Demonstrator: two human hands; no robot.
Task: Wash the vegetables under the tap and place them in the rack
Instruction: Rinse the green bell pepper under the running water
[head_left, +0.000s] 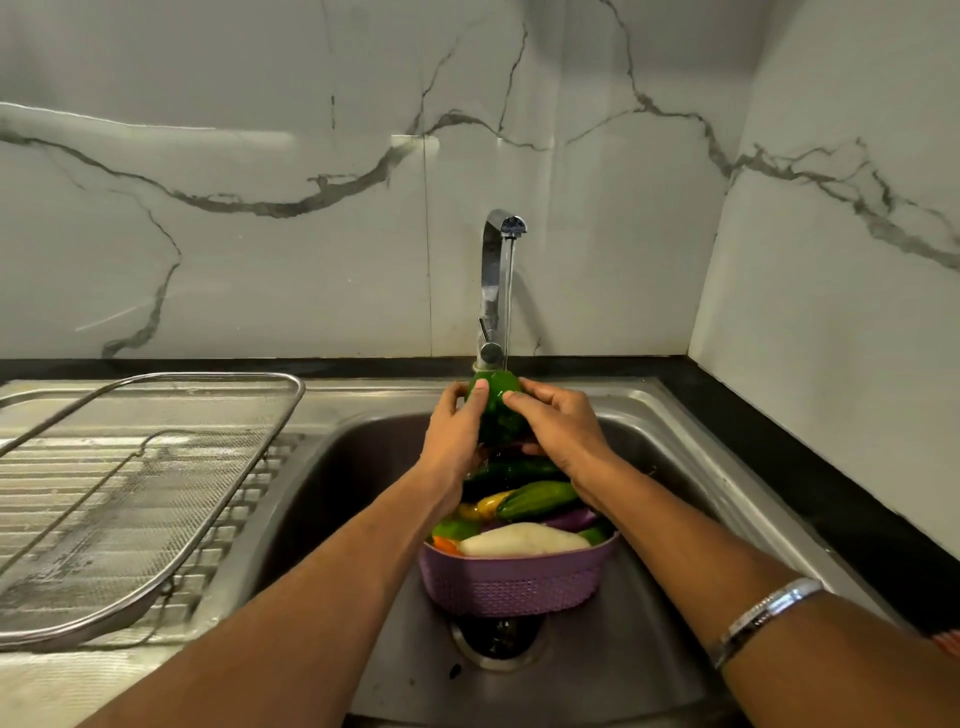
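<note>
A green pepper (497, 410) is held under the running tap (497, 270), with water streaming onto its top. My left hand (453, 436) grips its left side and my right hand (558, 428) grips its right side, thumbs on the upper part. Below the hands, a purple plastic basket (511, 584) stands in the steel sink (649, 525). It holds several vegetables, among them a white one (522, 539), a green cucumber (537, 499), a yellow one (483, 506) and a purple aubergine (569, 519). A wire mesh rack (130, 499) lies empty on the drainboard at the left.
The sink drain (496, 639) sits just in front of the basket. A black counter edge (810, 467) runs along the back and right under marble-patterned walls. A metal bangle (763, 613) is on my right wrist.
</note>
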